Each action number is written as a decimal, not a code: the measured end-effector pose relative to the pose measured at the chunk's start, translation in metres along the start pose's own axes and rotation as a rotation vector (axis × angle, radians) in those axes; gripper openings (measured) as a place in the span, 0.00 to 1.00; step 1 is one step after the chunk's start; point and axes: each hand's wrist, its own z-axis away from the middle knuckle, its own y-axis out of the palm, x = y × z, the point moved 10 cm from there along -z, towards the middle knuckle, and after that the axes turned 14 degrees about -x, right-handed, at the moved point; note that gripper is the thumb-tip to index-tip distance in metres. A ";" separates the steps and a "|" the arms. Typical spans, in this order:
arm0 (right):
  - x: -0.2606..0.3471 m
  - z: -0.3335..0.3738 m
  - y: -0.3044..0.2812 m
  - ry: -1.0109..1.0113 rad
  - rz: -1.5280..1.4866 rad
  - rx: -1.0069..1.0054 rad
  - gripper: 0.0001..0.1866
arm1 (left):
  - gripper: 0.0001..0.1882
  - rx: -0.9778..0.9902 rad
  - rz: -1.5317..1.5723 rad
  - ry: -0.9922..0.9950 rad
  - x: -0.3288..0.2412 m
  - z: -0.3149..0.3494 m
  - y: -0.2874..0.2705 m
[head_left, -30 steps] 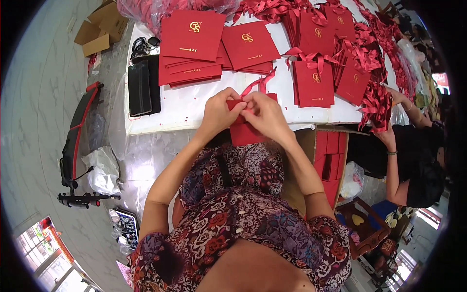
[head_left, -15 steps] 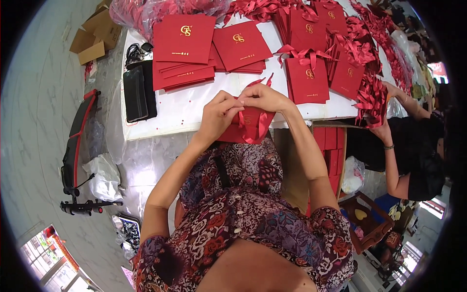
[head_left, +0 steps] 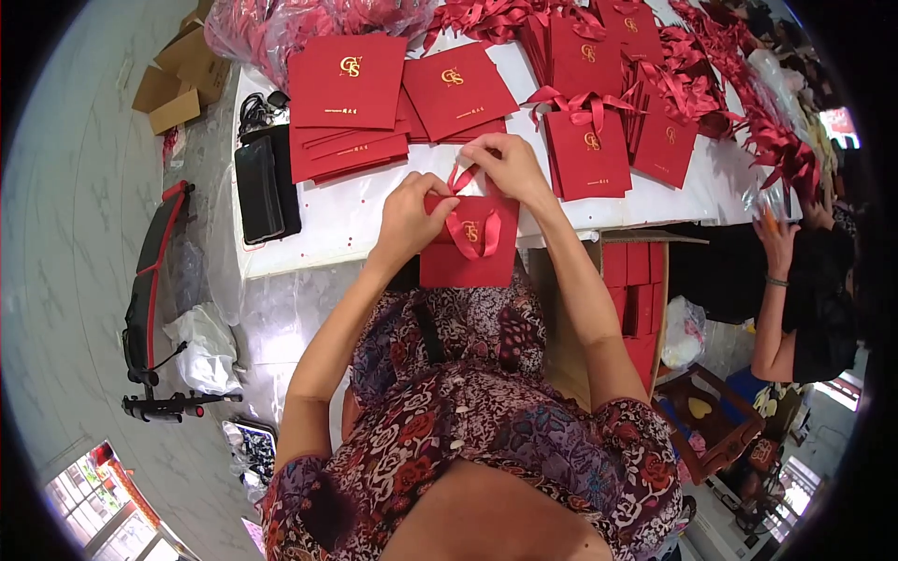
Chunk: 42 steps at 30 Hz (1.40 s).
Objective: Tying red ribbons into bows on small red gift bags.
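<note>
A small red paper gift bag (head_left: 466,268) with gold lettering stands over my lap at the table's front edge. A red ribbon handle (head_left: 479,247) loops down across its face. My left hand (head_left: 414,221) is closed on the bag's upper left edge, thumb in front. Above the bag's top, my right hand (head_left: 508,171) pinches a red ribbon end (head_left: 460,179) between thumb and fingertips. That ribbon runs down to the bag's rim near my left fingertips.
Flat red bags (head_left: 348,84) lie stacked ahead on the white table (head_left: 360,213). Ribboned bags (head_left: 587,154) stand farther right. A black phone (head_left: 259,190) rests at the left. Below the table sits a carton of red boxes (head_left: 639,290). Another person's hand (head_left: 776,245) is at the right.
My right hand has moved up and right, drawing the ribbon away from my left hand. The bag now hangs straighter, its front showing more. The other person's ribbon bundle has moved away, farther back.
</note>
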 end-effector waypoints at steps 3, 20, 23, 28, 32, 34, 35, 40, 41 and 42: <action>0.010 0.004 -0.038 -0.014 0.248 -0.112 0.12 | 0.11 0.003 -0.023 -0.085 0.007 -0.007 0.003; 0.005 0.040 -0.044 -0.019 0.169 -0.231 0.10 | 0.10 -0.107 -0.099 -0.192 0.019 -0.016 0.019; -0.007 0.040 -0.020 0.090 -0.122 -0.146 0.08 | 0.08 -0.137 -0.019 -0.093 -0.001 -0.019 0.019; -0.014 0.038 -0.013 0.113 -0.243 -0.107 0.08 | 0.06 -0.095 0.062 -0.105 -0.008 -0.021 0.027; -0.017 0.038 -0.017 0.197 -0.414 -0.121 0.07 | 0.11 -0.140 0.127 0.075 -0.019 -0.021 0.016; -0.015 0.035 -0.031 0.237 -0.446 -0.141 0.07 | 0.15 -0.212 0.217 -0.014 -0.013 -0.019 0.006; -0.007 0.032 -0.037 0.228 -0.447 -0.148 0.07 | 0.20 -0.284 0.299 -0.119 -0.003 -0.016 -0.002; -0.004 0.014 -0.055 0.130 -0.401 -0.267 0.07 | 0.23 0.058 0.497 -0.139 -0.021 -0.001 0.025; -0.005 0.008 -0.058 0.074 -0.314 -0.293 0.07 | 0.23 0.065 0.503 -0.127 -0.030 0.000 0.024; -0.009 0.002 -0.064 0.051 -0.310 -0.347 0.07 | 0.22 0.135 0.432 -0.172 -0.034 0.004 0.028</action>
